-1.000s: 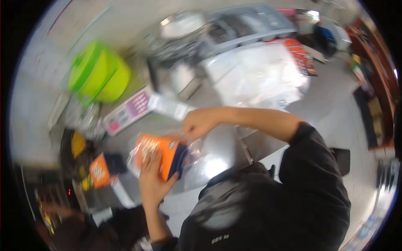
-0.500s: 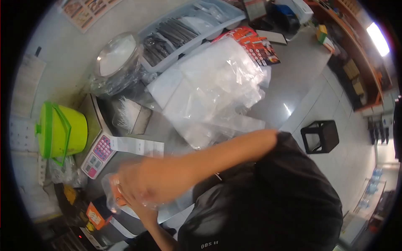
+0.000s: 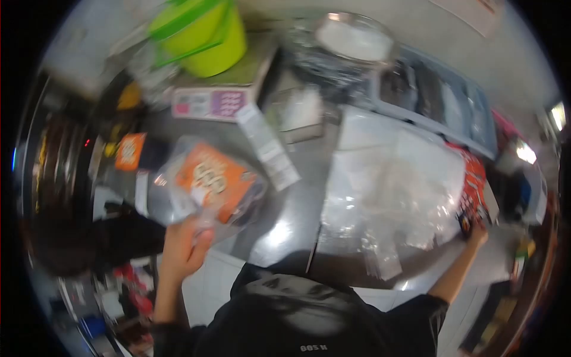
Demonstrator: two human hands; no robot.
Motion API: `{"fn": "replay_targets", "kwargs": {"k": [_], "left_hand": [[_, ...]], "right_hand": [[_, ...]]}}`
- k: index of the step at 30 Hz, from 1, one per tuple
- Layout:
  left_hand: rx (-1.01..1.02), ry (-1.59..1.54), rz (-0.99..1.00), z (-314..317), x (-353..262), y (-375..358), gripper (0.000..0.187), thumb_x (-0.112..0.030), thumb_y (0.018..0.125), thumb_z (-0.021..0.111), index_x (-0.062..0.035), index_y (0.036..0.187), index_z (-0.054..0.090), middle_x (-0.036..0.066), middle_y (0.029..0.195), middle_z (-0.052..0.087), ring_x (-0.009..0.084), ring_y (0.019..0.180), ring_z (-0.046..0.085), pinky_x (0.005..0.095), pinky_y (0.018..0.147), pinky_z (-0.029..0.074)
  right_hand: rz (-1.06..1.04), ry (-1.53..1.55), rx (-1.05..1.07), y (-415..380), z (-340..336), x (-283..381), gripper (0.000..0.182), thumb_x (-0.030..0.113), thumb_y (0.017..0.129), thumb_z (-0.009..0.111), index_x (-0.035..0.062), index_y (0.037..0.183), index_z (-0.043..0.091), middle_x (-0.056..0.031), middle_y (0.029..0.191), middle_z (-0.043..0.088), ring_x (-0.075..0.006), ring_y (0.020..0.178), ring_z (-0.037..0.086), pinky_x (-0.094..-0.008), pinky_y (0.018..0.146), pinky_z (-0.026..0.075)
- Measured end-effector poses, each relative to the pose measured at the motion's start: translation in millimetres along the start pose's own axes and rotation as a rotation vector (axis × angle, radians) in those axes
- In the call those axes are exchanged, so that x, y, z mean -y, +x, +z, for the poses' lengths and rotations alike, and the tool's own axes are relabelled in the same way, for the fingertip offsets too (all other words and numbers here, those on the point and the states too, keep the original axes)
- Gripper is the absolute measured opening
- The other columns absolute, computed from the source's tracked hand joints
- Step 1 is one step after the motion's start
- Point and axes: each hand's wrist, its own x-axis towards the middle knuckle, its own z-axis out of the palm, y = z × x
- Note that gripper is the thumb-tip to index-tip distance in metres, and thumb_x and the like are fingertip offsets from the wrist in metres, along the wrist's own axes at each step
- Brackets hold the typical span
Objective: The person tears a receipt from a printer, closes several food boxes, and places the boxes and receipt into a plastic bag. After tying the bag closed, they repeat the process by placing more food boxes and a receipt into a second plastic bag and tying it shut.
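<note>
My left hand [image 3: 189, 244] is closed on the gathered top of a clear plastic bag [image 3: 245, 214], low on the left. Inside the bag is an orange printed packet [image 3: 217, 178], with darker contents beside it that I cannot make out. Far to the right, my right hand [image 3: 477, 234] is at the lower edge of some red printed leaflets [image 3: 474, 181]; its fingers are small and blurred. Between the hands lies a wide stack of clear plastic bags [image 3: 386, 178] on the metal table [image 3: 276, 229].
A paper strip [image 3: 267, 146] hangs from a scale [image 3: 211, 104] near a green bucket [image 3: 208, 41]. Behind are a container of thin white items [image 3: 300, 113], a metal bowl [image 3: 355, 38] and a cutlery tray [image 3: 437, 98]. An orange box [image 3: 129, 151] stands at the left.
The view has swung round. My hands, together at the bag before, are now far apart: my right hand has moved away to the leaflets, while my left holds up the bag.
</note>
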Motion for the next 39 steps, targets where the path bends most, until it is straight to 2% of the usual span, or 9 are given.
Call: {"fn": "replay_targets", "kwargs": {"k": [6, 11, 13, 17, 19, 24, 33, 37, 39], "left_hand": [[-0.555, 0.580, 0.084, -48.1, 35.1, 25.2, 0.047, -0.029, 0.073, 0.073, -0.0004, 0.107, 0.057, 0.021, 0.119, 0.051, 0.0393, 0.105, 0.050, 0.0437, 0.089, 0.041], [-0.255, 0.359, 0.002, -46.0, 136.2, 25.7, 0.027, -0.020, 0.078, 0.069, -0.0012, 0.097, 0.064, 0.015, 0.089, 0.063, 0.0323, 0.083, 0.060, 0.0391, 0.077, 0.045], [-0.480, 0.148, -0.001, -53.1, 134.4, 39.7, 0.020, -0.020, 0.084, 0.064, -0.0009, 0.091, 0.065, 0.009, 0.075, 0.061, 0.0255, 0.072, 0.060, 0.0339, 0.068, 0.044], [-0.515, -0.527, -0.106, -79.7, 144.3, 58.5, 0.027, -0.025, 0.094, 0.055, -0.0003, 0.087, 0.064, 0.001, 0.064, 0.055, 0.0111, 0.063, 0.054, 0.0236, 0.056, 0.039], [-0.395, -0.685, -0.103, -94.5, 152.0, 59.4, 0.034, -0.030, 0.097, 0.051, -0.0007, 0.086, 0.064, -0.004, 0.062, 0.050, 0.0036, 0.061, 0.047, 0.0207, 0.055, 0.037], [-0.321, -0.900, -0.036, -110.2, 161.6, 48.5, 0.031, -0.028, 0.097, 0.052, -0.0020, 0.089, 0.067, -0.005, 0.064, 0.050, 0.0033, 0.057, 0.044, 0.0188, 0.055, 0.035], [-0.241, -1.069, -0.090, -115.4, 246.4, 19.3, 0.025, -0.022, 0.096, 0.053, 0.0010, 0.099, 0.063, 0.000, 0.070, 0.056, 0.0069, 0.065, 0.050, 0.0237, 0.060, 0.042], [-0.372, -0.436, -0.615, -5.0, 343.3, -13.4, 0.050, -0.025, 0.091, 0.060, 0.0015, 0.131, 0.045, 0.011, 0.088, 0.062, 0.0159, 0.081, 0.059, 0.0296, 0.076, 0.047], [-0.504, -0.185, -0.364, 26.3, 343.3, -14.2, 0.061, -0.022, 0.089, 0.062, 0.0016, 0.138, 0.034, 0.015, 0.095, 0.060, 0.0173, 0.088, 0.059, 0.0297, 0.082, 0.046]], "right_hand": [[0.127, 1.102, 0.262, -14.1, -49.5, -2.8, 0.033, 0.014, 0.087, 0.064, 0.0057, 0.118, 0.058, -0.0053, 0.114, 0.058, -0.0180, 0.098, 0.056, -0.0302, 0.080, 0.046], [-0.649, 0.557, -0.168, -142.0, -124.8, 260.9, 0.022, 0.011, 0.090, 0.060, 0.0026, 0.111, 0.059, -0.0082, 0.110, 0.059, -0.0187, 0.110, 0.054, -0.0356, 0.088, 0.046], [-0.571, 1.317, 0.227, -231.0, -131.6, 377.6, 0.016, -0.001, 0.085, 0.061, -0.0004, 0.100, 0.062, -0.0123, 0.105, 0.060, -0.0176, 0.097, 0.061, -0.0288, 0.074, 0.052], [-1.107, 0.846, 0.700, -397.1, -127.2, 519.2, 0.007, -0.001, 0.083, 0.064, -0.0011, 0.090, 0.067, -0.0066, 0.088, 0.069, -0.0108, 0.076, 0.063, -0.0214, 0.065, 0.048], [-0.841, 1.036, 1.242, -452.8, -102.7, 543.5, 0.018, -0.005, 0.086, 0.061, -0.0027, 0.104, 0.060, -0.0045, 0.091, 0.065, -0.0106, 0.078, 0.063, -0.0239, 0.070, 0.050], [-1.243, 0.207, 1.127, -476.5, -86.3, 549.8, 0.023, 0.007, 0.086, 0.059, -0.0027, 0.106, 0.056, -0.0200, 0.078, 0.063, -0.0348, 0.069, 0.063, -0.0379, 0.068, 0.051], [-1.501, -0.221, 0.896, -559.9, -67.2, 556.8, 0.014, 0.013, 0.085, 0.053, 0.0058, 0.098, 0.053, -0.0174, 0.067, 0.061, -0.0357, 0.063, 0.062, -0.0429, 0.057, 0.048], [-1.572, -0.437, 0.812, -579.0, -62.5, 563.7, 0.016, 0.017, 0.085, 0.055, 0.0039, 0.095, 0.056, -0.0133, 0.069, 0.064, -0.0315, 0.061, 0.064, -0.0419, 0.056, 0.049], [-1.610, -0.532, 0.855, -578.3, -62.3, 561.6, 0.023, 0.020, 0.084, 0.058, 0.0020, 0.098, 0.058, -0.0115, 0.072, 0.066, -0.0304, 0.062, 0.065, -0.0413, 0.057, 0.049]]}}
